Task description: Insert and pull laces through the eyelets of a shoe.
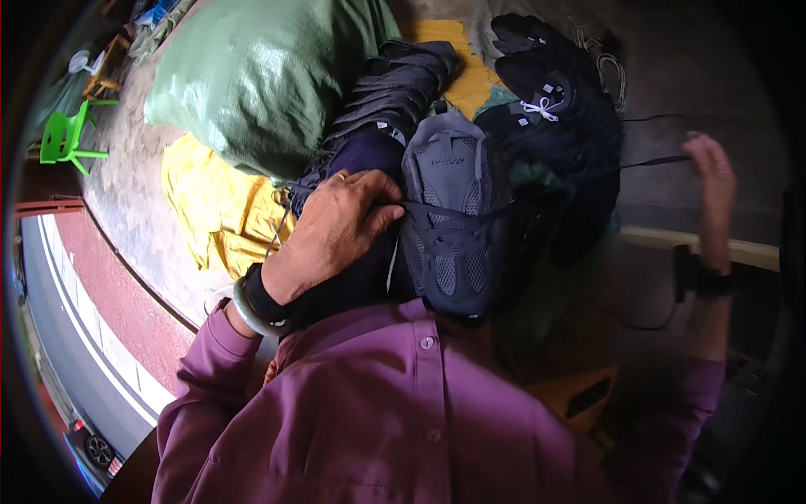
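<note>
A dark grey mesh shoe upper point(453, 227) lies in front of me, its tongue pointing away and its toe toward my chest. Black shoelace point(470, 217) crosses its lower eyelets. My left hand point(348, 210) is at the shoe's left edge, thumb and forefinger pinched on the lace there. Far out to the right, my right hand point(709, 155) is raised with the lace's other part stretched taut from the shoe to its closed fingers. Motion blurs that hand a little.
Behind my left hand lies a row of stacked dark shoe uppers point(390, 88). A big green sack point(243, 76) rests on yellow sheeting point(210, 210). More black shoes with white tags point(554, 92) are piled at the right. A green chair point(67, 139) stands far left, near a road.
</note>
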### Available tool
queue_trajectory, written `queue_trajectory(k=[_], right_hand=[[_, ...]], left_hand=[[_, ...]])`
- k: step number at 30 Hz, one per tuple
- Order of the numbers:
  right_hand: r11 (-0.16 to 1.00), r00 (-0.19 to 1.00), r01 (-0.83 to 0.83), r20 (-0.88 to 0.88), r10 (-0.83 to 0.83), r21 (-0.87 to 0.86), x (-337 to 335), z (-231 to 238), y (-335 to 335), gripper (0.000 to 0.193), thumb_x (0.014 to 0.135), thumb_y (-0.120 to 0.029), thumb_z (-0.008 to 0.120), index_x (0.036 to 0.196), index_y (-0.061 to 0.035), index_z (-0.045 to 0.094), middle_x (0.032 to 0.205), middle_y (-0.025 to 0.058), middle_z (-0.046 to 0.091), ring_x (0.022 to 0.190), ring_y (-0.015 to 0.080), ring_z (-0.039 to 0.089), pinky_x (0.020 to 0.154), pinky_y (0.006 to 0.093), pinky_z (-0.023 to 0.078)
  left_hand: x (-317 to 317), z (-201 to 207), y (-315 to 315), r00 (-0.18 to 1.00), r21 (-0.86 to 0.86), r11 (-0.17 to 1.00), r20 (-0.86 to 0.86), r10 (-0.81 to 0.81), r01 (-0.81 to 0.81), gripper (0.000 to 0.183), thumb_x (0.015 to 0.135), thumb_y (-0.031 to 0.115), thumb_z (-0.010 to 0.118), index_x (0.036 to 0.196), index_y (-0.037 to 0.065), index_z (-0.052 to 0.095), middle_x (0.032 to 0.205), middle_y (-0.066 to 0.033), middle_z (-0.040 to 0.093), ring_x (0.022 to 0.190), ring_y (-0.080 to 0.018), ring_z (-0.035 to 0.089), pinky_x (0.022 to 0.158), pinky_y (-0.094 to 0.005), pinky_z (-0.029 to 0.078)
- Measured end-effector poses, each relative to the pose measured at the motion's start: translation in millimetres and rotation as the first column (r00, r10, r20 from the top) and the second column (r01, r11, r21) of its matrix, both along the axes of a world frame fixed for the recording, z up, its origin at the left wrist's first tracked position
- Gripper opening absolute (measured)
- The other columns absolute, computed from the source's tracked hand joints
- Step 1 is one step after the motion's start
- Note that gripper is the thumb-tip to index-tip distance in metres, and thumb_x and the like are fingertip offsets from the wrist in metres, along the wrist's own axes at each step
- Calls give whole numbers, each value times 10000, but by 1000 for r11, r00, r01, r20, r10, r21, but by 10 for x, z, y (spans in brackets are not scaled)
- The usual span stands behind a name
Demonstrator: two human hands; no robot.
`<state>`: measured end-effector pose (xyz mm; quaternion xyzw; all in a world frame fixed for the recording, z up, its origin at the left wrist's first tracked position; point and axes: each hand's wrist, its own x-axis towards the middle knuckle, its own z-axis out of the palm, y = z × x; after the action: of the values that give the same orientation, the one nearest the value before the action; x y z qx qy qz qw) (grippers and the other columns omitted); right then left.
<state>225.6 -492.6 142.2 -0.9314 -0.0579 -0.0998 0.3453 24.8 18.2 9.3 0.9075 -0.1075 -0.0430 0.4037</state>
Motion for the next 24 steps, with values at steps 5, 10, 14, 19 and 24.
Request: queue_trajectory(k=[5,10,14,19,24], right_hand=[[946,957,-147,-201,210,289,-880,-724,1515,158,973,-96,667,1102,-19,717,994,43,740,918,99,672,886,246,512],[839,856,-271,-281,434,471,-1289,-1041,2034,102,1012,-34,608,1085,11,664,1038,54,700,900,94,678,845,239,530],[906,804,-278,-439,401,319,-1401,-943,2268,89,970,-49,663,1041,6,663,929,83,664,806,142,674,744,274,528],[883,831,-392,-312,461,259,-1444,-958,2233,103,979,-77,683,1026,14,676,885,16,653,811,68,570,713,245,466],[898,833,-380,-340,436,221,-1472,-905,2233,62,927,-54,697,930,6,682,858,99,662,764,201,658,712,324,515]], left_hand=[[-119,101,118,964,-198,979,-264,1,-55,186,981,201,692,1013,17,691,877,-154,700,789,-286,672,740,-385,515],[-293,83,332,935,-202,974,-353,24,-101,178,1004,190,672,1003,13,686,801,-88,662,742,-155,605,706,-341,492],[-495,-98,672,861,-155,967,-499,98,-200,153,989,173,685,1009,24,710,841,-80,673,779,-168,623,723,-328,492],[-423,-131,807,975,81,987,-167,148,-136,117,946,107,708,1033,34,737,981,-120,679,821,-231,659,743,-341,516],[-136,68,397,962,-175,968,-238,137,-181,132,903,43,730,1035,36,729,966,-95,658,825,-190,639,745,-312,508]])
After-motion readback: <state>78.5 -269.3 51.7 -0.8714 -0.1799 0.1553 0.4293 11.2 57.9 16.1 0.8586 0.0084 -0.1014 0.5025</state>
